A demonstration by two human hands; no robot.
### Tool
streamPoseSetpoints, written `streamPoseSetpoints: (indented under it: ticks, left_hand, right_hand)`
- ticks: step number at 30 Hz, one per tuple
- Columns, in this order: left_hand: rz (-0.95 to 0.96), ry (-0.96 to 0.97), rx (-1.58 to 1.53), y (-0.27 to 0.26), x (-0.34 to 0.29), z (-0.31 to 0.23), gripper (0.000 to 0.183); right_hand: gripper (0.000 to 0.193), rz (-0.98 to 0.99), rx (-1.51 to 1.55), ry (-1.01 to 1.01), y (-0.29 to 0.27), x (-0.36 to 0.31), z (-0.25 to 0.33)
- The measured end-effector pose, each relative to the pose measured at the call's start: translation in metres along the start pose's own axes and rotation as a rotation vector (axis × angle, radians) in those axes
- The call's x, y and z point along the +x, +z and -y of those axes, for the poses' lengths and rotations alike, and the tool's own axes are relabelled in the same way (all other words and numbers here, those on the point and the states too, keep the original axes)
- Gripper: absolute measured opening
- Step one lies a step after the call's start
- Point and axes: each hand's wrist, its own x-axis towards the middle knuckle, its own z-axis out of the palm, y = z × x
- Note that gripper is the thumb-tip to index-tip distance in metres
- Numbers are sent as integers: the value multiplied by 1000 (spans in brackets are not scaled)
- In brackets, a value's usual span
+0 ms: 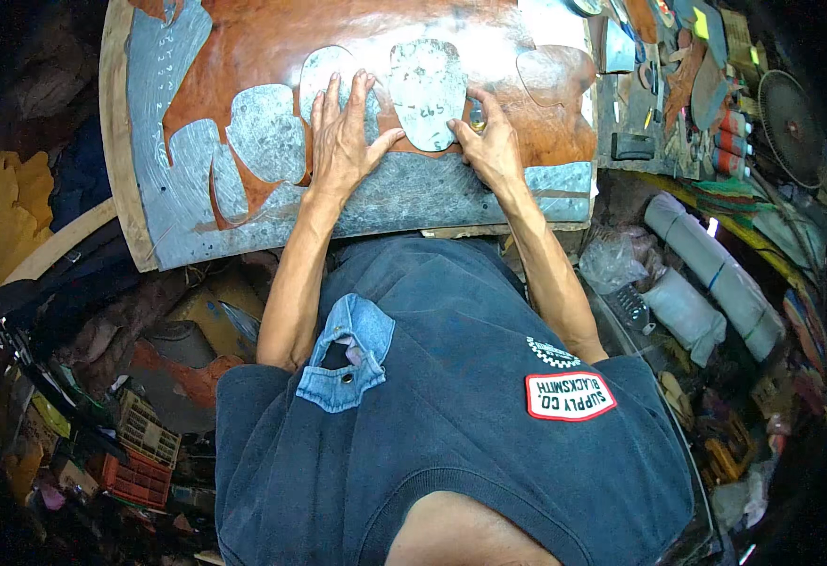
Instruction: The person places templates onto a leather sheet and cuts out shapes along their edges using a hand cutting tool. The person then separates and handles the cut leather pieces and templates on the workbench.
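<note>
**Tracing the template on the hide**

I am at the marking-out step, as I judge it: my left hand (343, 141) lies flat on the brown leather (338, 42), fingers spread wide and straight, palm down. Its thumb reaches out to the right and presses the lower left edge of the pale metal template (426, 92), pinning it where it sits, near the middle of the cutting board (149, 141) and a little toward the far edge. The heel of that hand rests where the leather ends and the bare scratched grey board begins.

My right hand (491, 141) is curled at the template's lower right edge. Thumb and forefinger are closed together on a small slim tool (477, 115), its tip at the template's rim; whether it is a pen or a blade I cannot tell. The other fingers are folded under, knuckles resting on the leather.

To the left of my left hand, cut-out holes (264, 132) of the same rounded shape show the grey board through the hide; another outline (555, 75) lies toward the right edge, still leather. Off the board's right edge stands a cluttered bench (687, 85) with tools and scraps.

The next move, I think, calls for steady downward pressure from the left thumb so the template cannot creep, while the right hand keeps the tip tight against the rim
</note>
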Motion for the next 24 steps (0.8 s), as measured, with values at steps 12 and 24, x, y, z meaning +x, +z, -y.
streamPoseSetpoints:
  ticks: [12, 24]
  left_hand:
    - [111, -114, -26, -19, -48, -42, 69]
    - [162, -586, -515, -46, -10, -35, 43]
  right_hand:
    - [56, -9, -89, -81, -2, -1, 8]
    - [54, -7, -170, -82, 0, -1, 7]
